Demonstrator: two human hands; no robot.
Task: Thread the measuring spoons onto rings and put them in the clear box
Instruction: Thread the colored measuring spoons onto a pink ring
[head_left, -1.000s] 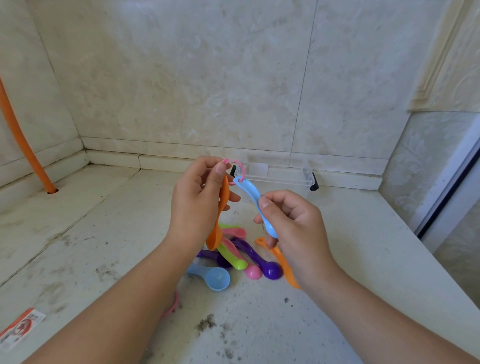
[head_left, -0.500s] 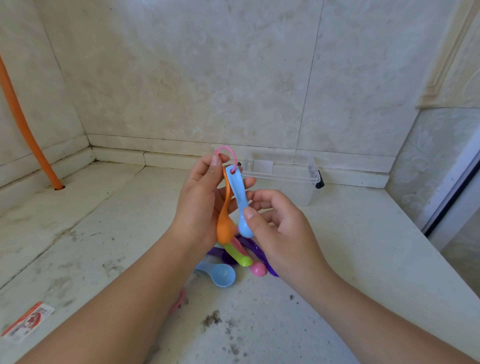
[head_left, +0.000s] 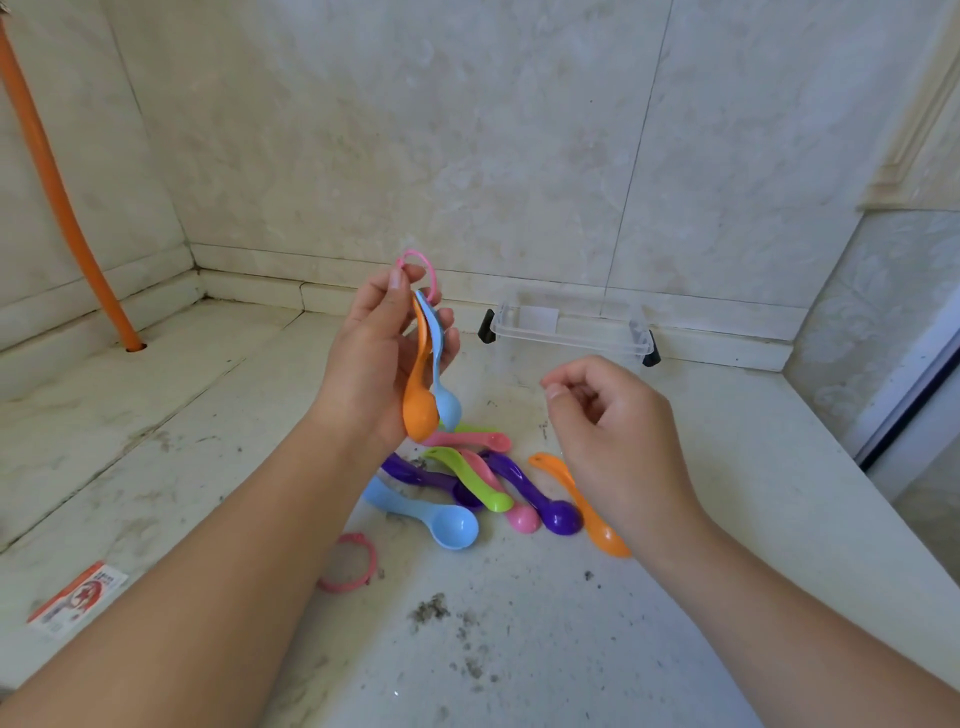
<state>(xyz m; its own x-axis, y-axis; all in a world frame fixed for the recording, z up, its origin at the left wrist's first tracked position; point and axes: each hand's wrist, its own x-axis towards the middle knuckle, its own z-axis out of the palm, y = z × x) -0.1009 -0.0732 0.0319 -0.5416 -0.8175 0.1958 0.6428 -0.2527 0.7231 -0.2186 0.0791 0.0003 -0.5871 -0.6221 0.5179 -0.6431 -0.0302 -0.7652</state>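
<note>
Head view: left hand (head_left: 382, 358) raised, fingers pinching the pink ring (head_left: 418, 271) with an orange spoon (head_left: 420, 395) and a blue spoon (head_left: 445, 384) hanging bowls-down; clear box (head_left: 571, 332) far right by the wall. Right hand (head_left: 615, 431) loosely curled, empty, hovering nearer the loose spoons (head_left: 483, 483), which lie below-left of its fingers, handles mostly pointing far-left.

looks like a home, perhaps a kitchen or utility corner: pale marbled wall tiles (head_left: 467, 130) meeting a worn, dusty stone surface (head_left: 156, 441), an orange hose (head_left: 62, 208) passing down through a hole in it, a sliding door frame (head_left: 914, 405) at right, coloured plastic measuring spoons (head_left: 467, 493).
</note>
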